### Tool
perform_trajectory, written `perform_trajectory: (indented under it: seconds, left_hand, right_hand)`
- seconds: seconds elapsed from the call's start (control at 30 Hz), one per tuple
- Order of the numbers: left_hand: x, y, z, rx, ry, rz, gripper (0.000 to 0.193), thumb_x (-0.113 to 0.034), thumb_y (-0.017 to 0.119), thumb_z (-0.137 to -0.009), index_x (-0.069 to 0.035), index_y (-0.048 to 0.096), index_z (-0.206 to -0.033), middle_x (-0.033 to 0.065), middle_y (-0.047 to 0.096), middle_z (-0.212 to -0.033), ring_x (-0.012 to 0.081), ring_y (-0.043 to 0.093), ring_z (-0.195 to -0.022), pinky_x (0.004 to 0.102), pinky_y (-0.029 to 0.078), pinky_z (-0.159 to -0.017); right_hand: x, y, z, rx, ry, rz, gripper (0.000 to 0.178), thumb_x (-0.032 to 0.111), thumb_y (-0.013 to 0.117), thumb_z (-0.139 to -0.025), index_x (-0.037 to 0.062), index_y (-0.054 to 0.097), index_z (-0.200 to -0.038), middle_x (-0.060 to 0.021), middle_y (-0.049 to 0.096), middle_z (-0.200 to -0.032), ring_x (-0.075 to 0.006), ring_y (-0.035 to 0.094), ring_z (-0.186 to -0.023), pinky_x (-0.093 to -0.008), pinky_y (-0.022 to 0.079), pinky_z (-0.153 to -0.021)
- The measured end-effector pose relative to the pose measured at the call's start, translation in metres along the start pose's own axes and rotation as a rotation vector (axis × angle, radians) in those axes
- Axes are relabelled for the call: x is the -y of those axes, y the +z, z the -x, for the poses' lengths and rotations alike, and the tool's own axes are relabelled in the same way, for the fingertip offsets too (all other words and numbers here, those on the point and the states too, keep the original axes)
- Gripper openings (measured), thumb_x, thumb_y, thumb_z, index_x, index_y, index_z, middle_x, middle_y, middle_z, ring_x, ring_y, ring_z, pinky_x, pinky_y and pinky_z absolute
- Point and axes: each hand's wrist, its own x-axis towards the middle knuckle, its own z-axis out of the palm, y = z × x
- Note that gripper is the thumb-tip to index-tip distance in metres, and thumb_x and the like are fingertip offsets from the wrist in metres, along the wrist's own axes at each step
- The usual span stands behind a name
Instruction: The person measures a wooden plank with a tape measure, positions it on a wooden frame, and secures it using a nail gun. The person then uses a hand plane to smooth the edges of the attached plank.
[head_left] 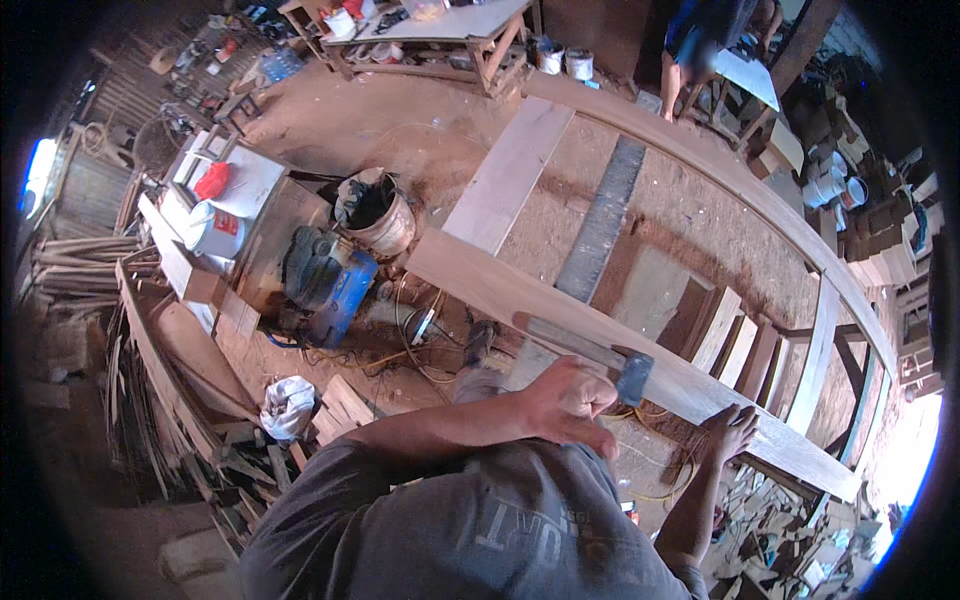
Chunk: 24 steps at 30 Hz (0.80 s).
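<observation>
The left hand (572, 392) curls beside a hammer (634, 379) over the near long board (480, 272); I can't tell whether its grip holds anything. The right hand (731, 432) spreads on that board, seemingly steadying it.

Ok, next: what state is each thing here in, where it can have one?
Left hand: closed around the dark-headed tool
Dark-headed tool: held
Right hand: open, resting on the long board
Long board: lying flat
Large bucket: upright, open-topped
Blue tank: on the floor; running or off, cannot tell
White sack: crumpled
</observation>
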Motion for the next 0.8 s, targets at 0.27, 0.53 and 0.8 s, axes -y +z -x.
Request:
perform_trajectory:
  seconds: [0.27,0.53,0.8]
  left_hand:
    - [-0.014,-0.172,-0.003,-0.441,0.338,0.630,0.036,-0.038,0.076,-0.095,-0.013,0.061,-0.074,0.0027,0.058,-0.069,0.0235,0.055,-0.063,0.0401,0.045,-0.069]
    - [0.024,-0.232,0.000,-0.567,0.323,1.207,0.053,0.005,0.066,-0.100,-0.038,0.079,-0.127,0.0115,0.074,-0.101,0.0167,0.064,-0.080,0.0319,0.050,-0.066]
    - [0.075,-0.259,0.000,-0.576,0.241,0.383,0.018,-0.024,0.081,-0.090,-0.012,0.076,-0.103,0.0065,0.069,-0.087,0.0249,0.065,-0.071,0.0445,0.053,-0.072]
  right_hand:
    - [0.009,0.067,0.100,-0.133,0.214,-0.545,0.061,0.040,0.056,-0.112,-0.0023,0.047,-0.155,-0.0278,0.051,-0.152,-0.0370,0.054,-0.136,-0.0474,0.044,-0.115]
    - [0.272,0.041,0.222,-0.023,0.707,-0.941,0.092,0.052,0.069,-0.103,0.0024,0.023,-0.166,-0.0232,0.037,-0.164,-0.0363,0.044,-0.146,-0.0513,0.036,-0.121]
    - [0.326,0.058,0.199,-0.126,0.909,-1.056,0.124,0.054,0.085,-0.090,0.0102,0.003,-0.171,-0.0166,0.046,-0.162,-0.0321,0.051,-0.141,-0.0539,0.039,-0.119]
